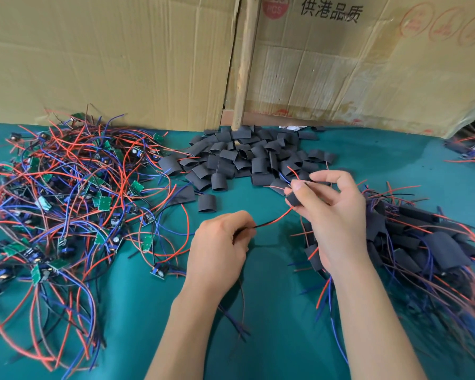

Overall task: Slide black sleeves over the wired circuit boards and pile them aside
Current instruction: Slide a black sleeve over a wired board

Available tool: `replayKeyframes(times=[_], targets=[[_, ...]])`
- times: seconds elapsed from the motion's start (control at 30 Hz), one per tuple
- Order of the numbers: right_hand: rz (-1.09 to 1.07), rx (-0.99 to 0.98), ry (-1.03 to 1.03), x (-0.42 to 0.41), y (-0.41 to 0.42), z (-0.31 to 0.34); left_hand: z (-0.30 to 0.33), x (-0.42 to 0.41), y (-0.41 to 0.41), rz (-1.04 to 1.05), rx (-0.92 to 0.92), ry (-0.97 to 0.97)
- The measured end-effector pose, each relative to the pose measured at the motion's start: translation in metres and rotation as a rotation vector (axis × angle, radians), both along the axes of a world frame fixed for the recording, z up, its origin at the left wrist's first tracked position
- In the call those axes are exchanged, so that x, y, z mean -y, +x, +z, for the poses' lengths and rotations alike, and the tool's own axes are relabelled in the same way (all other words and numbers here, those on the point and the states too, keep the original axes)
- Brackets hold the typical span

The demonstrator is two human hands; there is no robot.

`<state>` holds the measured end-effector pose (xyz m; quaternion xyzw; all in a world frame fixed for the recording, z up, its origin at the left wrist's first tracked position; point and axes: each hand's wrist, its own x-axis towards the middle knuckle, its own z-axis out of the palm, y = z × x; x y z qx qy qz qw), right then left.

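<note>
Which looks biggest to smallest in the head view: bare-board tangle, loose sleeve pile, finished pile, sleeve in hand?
1. Bare-board tangle
2. Finished pile, cut off by the frame edge and nearer the camera, so unsure against the tangle
3. Loose sleeve pile
4. Sleeve pinched by the right hand

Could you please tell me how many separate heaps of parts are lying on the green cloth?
3, possibly more hidden: bare wired boards at left, empty black sleeves at back centre, sleeved boards at right; another heap may start at the far-right edge.

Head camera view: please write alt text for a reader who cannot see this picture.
The right hand pinches a black sleeve while the left hand pulls the wires coming out of it, above a green table. Bare wired boards lie left, empty sleeves behind, sleeved boards right, before cardboard.
</note>
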<state>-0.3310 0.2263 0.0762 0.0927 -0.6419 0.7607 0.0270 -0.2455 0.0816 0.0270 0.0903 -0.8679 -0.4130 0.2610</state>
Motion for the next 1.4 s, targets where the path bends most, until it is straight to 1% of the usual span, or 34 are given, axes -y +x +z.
replayKeyframes(times=[0.07, 0.2, 0.33, 0.4, 0.47, 0.53, 0.63, 0.7, 0.77, 0.87, 0.97, 1.1, 1.27, 1.4], targets=[[0.035, 0.013, 0.018, 0.004, 0.003, -0.001, 0.001, 0.000, 0.001, 0.015, -0.019, 0.054], [0.076, 0.110, -0.023, 0.021, 0.012, -0.007, 0.004, -0.002, 0.001, 0.015, -0.065, 0.177], [0.179, 0.168, -0.056, 0.036, 0.022, -0.014, 0.005, -0.001, 0.001, 0.056, -0.059, 0.289], [0.208, 0.194, -0.090, 0.039, 0.024, -0.015, 0.006, 0.000, 0.001, 0.096, -0.053, 0.337], [0.215, 0.219, -0.143, 0.039, 0.024, -0.015, 0.007, -0.001, 0.002, 0.089, -0.069, 0.429], [0.188, 0.204, -0.146, 0.038, 0.023, -0.014, 0.009, -0.001, 0.002, 0.040, -0.075, 0.534], [0.105, 0.186, -0.200, 0.032, 0.018, -0.011, 0.008, 0.001, 0.002, -0.028, -0.009, 0.544], [0.056, 0.187, -0.279, 0.027, 0.013, -0.009, 0.009, 0.000, 0.002, -0.067, 0.014, 0.609], [0.021, 0.178, -0.322, 0.023, 0.011, -0.008, 0.010, 0.000, 0.002, -0.083, -0.012, 0.698], [-0.005, 0.165, -0.324, 0.023, 0.011, -0.008, 0.009, 0.001, 0.002, -0.073, -0.058, 0.780], [0.005, 0.170, -0.246, 0.031, 0.015, -0.011, 0.009, 0.003, 0.001, -0.084, -0.049, 0.765], [0.068, 0.186, -0.153, 0.046, 0.024, -0.019, 0.008, 0.001, 0.001, -0.052, -0.043, 0.592], [0.134, 0.222, -0.158, 0.043, 0.023, -0.020, 0.009, 0.005, 0.003, 0.015, -0.024, 0.394], [0.153, 0.141, -0.007, 0.037, 0.020, -0.021, 0.008, 0.001, 0.002, -0.018, 0.005, 0.440]])
